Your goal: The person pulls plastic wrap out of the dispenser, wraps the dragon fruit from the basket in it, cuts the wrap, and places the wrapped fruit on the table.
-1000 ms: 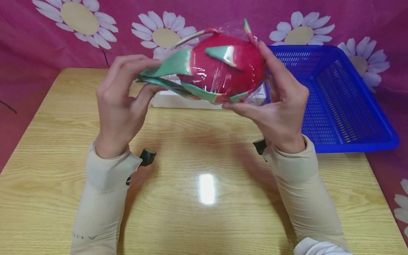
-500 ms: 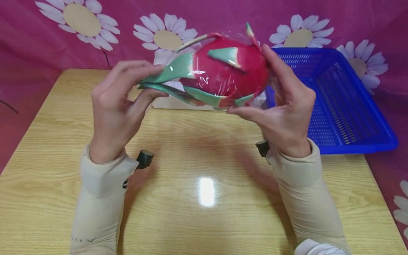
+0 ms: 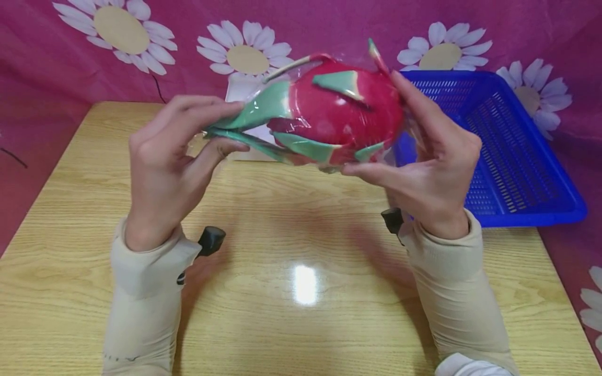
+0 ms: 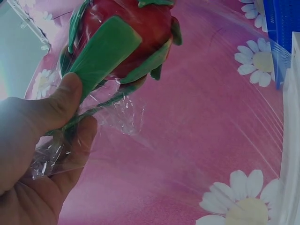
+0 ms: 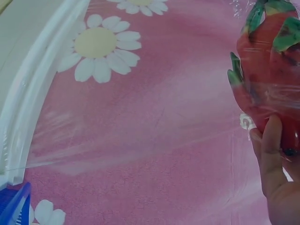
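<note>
A red dragon fruit [image 3: 338, 109] with green scales, wrapped in clear plastic film, is held in the air above the far part of the table. My left hand [image 3: 164, 162] pinches its long green leaf tips between thumb and fingers. In the left wrist view the thumb presses a green leaf [image 4: 105, 51], and loose film hangs below the fingers. My right hand [image 3: 435, 162] grips the rounded red end, thumb underneath and index finger along the far side. The right wrist view shows the fruit [image 5: 272, 70] at its right edge, with fingers of that hand against it.
A blue perforated basket [image 3: 559, 172] stands at the right side of the wooden table [image 3: 301, 230]. Behind the fruit sits a white tray or box [image 3: 240, 86], mostly hidden. A pink cloth with daisies [image 3: 329, 26] hangs at the back.
Both hands have come slightly toward me and drifted apart a little. The wrapped dragon fruit has shifted slightly right and down in the head view, still held by both.
</note>
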